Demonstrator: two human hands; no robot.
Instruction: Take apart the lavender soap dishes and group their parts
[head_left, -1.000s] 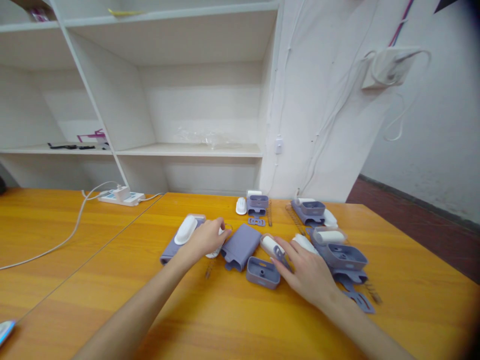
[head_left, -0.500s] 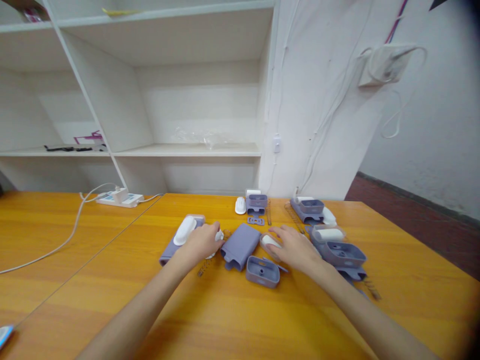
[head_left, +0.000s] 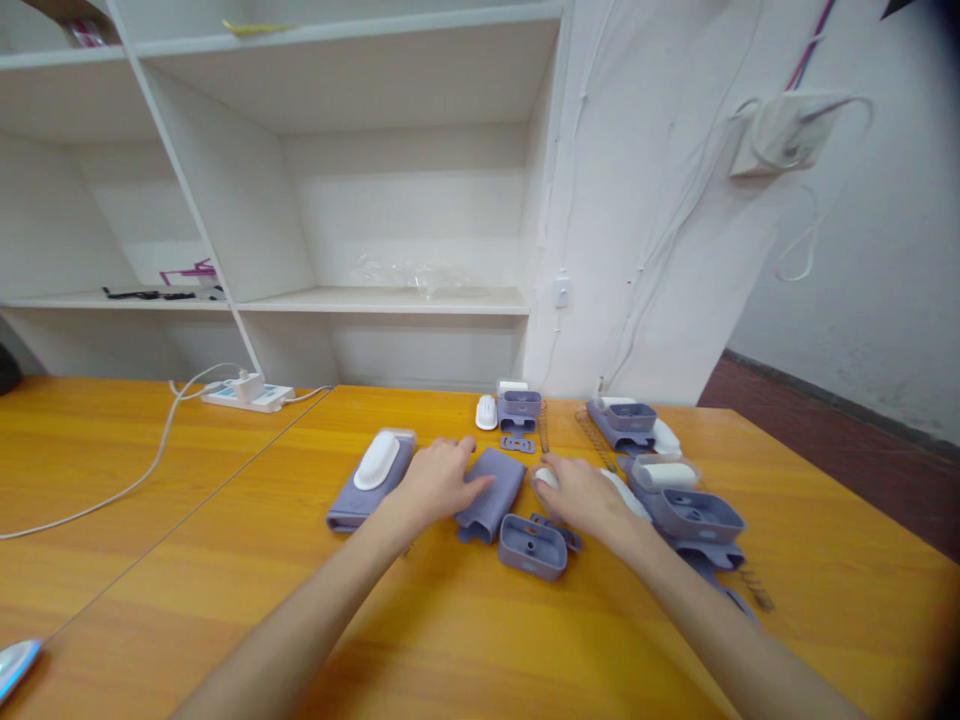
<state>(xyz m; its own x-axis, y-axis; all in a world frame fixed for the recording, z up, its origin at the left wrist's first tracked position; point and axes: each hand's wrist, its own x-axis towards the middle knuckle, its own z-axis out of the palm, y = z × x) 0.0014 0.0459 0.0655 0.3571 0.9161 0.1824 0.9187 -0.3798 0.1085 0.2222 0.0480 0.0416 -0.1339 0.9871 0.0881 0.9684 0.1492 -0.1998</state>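
My left hand is open, its fingers stretched out and its thumb over a flat purple sleeve-like casing. To its left lies another purple casing with a white oval cap on top. My right hand has its fingers curled on a clear and white rounded part at the table. A white oval piece shows beside that hand. Just below the hands sits an open purple tray-like part, with a small purple plate behind it.
More purple housings with white rollers and springs lie at the right. Similar sets stand at the back middle and back right. A power strip and white cable are at the left, before white shelves.
My left hand has let go of a small white part, now out of sight, and moved right over the middle casing. The right hand stays on its part. The view has shifted slightly.
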